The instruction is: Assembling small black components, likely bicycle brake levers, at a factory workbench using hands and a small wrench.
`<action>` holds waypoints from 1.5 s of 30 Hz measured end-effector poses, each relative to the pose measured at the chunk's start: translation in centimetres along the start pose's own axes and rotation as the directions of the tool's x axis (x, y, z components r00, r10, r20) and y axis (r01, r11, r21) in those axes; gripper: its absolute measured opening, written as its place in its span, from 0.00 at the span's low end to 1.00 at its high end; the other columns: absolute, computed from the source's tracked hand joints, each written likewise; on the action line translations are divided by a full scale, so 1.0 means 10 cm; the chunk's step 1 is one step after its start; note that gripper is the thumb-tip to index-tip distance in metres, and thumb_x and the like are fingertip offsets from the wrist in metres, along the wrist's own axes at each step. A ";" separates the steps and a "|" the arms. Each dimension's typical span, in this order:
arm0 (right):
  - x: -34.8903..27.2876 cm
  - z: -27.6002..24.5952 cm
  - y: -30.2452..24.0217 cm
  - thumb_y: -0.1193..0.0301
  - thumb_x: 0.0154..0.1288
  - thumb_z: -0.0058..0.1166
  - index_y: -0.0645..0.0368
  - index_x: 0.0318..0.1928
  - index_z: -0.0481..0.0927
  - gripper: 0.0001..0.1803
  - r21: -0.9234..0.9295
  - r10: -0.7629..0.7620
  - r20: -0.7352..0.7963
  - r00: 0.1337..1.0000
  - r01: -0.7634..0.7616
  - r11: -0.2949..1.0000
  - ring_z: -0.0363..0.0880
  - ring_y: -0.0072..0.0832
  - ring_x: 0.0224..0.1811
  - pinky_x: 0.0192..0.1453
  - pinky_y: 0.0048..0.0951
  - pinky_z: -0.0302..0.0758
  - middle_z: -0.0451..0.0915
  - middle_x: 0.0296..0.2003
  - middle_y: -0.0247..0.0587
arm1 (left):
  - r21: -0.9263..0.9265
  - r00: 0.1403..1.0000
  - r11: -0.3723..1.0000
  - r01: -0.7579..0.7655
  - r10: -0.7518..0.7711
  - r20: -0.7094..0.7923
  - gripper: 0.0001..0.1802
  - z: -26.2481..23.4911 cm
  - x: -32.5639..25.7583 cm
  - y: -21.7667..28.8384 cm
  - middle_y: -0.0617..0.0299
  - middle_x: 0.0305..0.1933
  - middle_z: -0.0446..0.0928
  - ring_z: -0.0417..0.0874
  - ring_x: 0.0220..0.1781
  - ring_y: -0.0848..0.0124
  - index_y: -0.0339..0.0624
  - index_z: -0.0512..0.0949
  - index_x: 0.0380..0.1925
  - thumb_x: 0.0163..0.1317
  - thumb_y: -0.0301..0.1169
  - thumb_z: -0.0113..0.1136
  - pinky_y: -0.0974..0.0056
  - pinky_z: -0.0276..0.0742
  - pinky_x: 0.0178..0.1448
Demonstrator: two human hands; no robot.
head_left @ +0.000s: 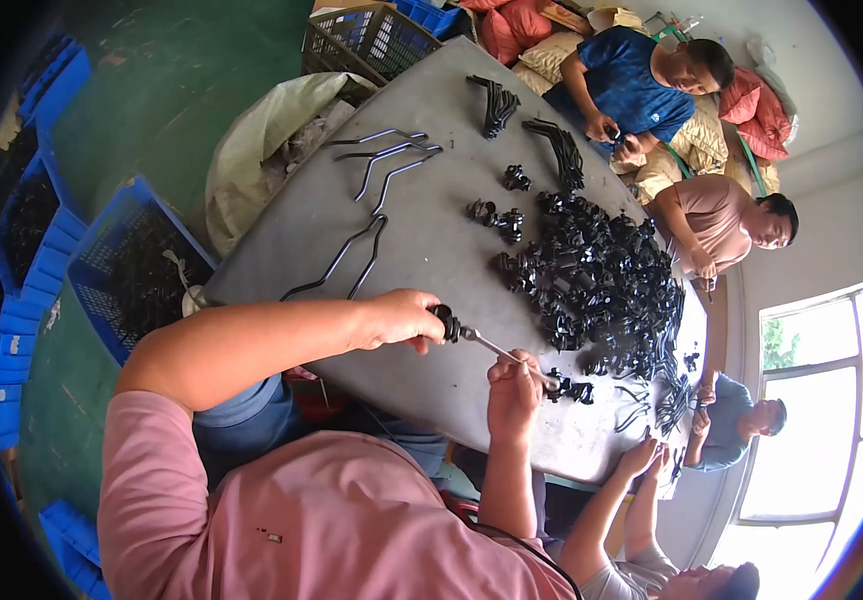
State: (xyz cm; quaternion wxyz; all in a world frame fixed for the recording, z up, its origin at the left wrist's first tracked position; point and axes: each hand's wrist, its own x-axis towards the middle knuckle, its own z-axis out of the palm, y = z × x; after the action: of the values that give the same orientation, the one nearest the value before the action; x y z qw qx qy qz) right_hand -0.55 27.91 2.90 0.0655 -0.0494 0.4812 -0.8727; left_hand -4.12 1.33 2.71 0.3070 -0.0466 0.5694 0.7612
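My left hand [402, 320] is closed round a small black part [445, 322], held above the near side of the grey table. A slim silver wrench [492, 347] reaches from that part to my right hand [515, 388], whose fingers are pinched on its shaft. One end of the wrench meets the black part; its exact fit is too small to tell. Just beyond my right hand lie a few loose black parts [574, 390]. A large heap of similar black parts [602, 270] covers the table farther right.
Bent dark metal rods [352, 250] lie on the left of the grey table [432, 210], with bundled black rods [497, 105] at its far end. Blue crates [137, 260] and a white sack [272, 140] stand left. Several people [707, 225] work along the table's right side.
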 end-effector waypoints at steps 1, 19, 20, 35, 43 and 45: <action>0.01 -0.05 0.05 0.72 0.76 0.54 0.67 0.55 0.78 0.13 -0.004 -0.001 -0.004 1.000 0.001 1.000 0.81 0.28 0.41 0.53 0.32 0.78 0.82 0.42 0.39 | 0.091 0.996 0.994 0.057 -0.063 0.059 0.15 0.01 0.00 -0.01 0.63 0.36 0.80 0.79 0.28 0.74 0.38 0.81 0.44 0.58 0.32 0.70 0.68 0.76 0.39; 0.34 0.36 0.21 0.62 0.82 0.49 0.65 0.44 0.80 0.17 -0.847 0.041 -0.076 0.996 -0.087 0.525 0.78 0.25 0.28 0.38 0.28 0.74 0.79 0.29 0.39 | 0.900 0.750 0.344 -0.269 0.661 -0.029 0.23 -0.04 0.08 -0.17 0.48 0.47 0.80 0.83 0.48 0.45 0.43 0.71 0.51 0.55 0.26 0.67 0.46 0.79 0.53; 0.40 0.41 0.23 0.63 0.81 0.50 0.65 0.44 0.79 0.16 -0.900 0.072 -0.021 0.997 -0.050 0.432 0.79 0.33 0.31 0.40 0.34 0.76 0.80 0.30 0.43 | 0.912 0.756 0.318 -0.260 0.654 -0.013 0.23 -0.02 0.05 -0.13 0.49 0.47 0.80 0.83 0.48 0.45 0.44 0.72 0.51 0.54 0.26 0.67 0.46 0.79 0.53; 0.49 0.38 0.39 0.71 0.71 0.63 0.62 0.50 0.78 0.12 -0.908 0.105 0.158 0.982 0.102 0.407 0.81 0.34 0.38 0.42 0.35 0.78 0.82 0.44 0.46 | 0.957 0.766 0.225 -0.182 0.643 -0.006 0.20 -0.05 0.06 -0.08 0.52 0.47 0.80 0.85 0.48 0.52 0.40 0.78 0.47 0.52 0.27 0.70 0.48 0.78 0.55; 0.52 0.40 0.42 0.73 0.71 0.62 0.61 0.51 0.78 0.11 -0.912 0.101 0.126 0.987 0.075 0.403 0.80 0.28 0.38 0.44 0.33 0.78 0.82 0.42 0.43 | 0.968 0.786 0.193 -0.158 0.618 0.005 0.20 -0.08 0.09 -0.08 0.52 0.49 0.79 0.83 0.51 0.54 0.38 0.77 0.47 0.54 0.28 0.69 0.49 0.75 0.57; 0.53 0.38 0.43 0.72 0.72 0.61 0.61 0.51 0.79 0.11 -0.905 0.036 0.171 0.985 0.142 0.401 0.79 0.28 0.37 0.44 0.33 0.77 0.81 0.40 0.42 | 0.968 0.789 0.195 -0.156 0.615 0.003 0.20 -0.09 0.12 -0.09 0.52 0.49 0.79 0.83 0.52 0.54 0.39 0.77 0.47 0.54 0.28 0.69 0.49 0.75 0.57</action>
State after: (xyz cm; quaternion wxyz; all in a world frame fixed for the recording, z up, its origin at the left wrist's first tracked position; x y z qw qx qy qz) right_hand -4.93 21.63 1.38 0.0392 -0.1634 0.8707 -0.4623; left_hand -4.86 1.15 1.12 -0.0525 0.1394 0.9395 0.3084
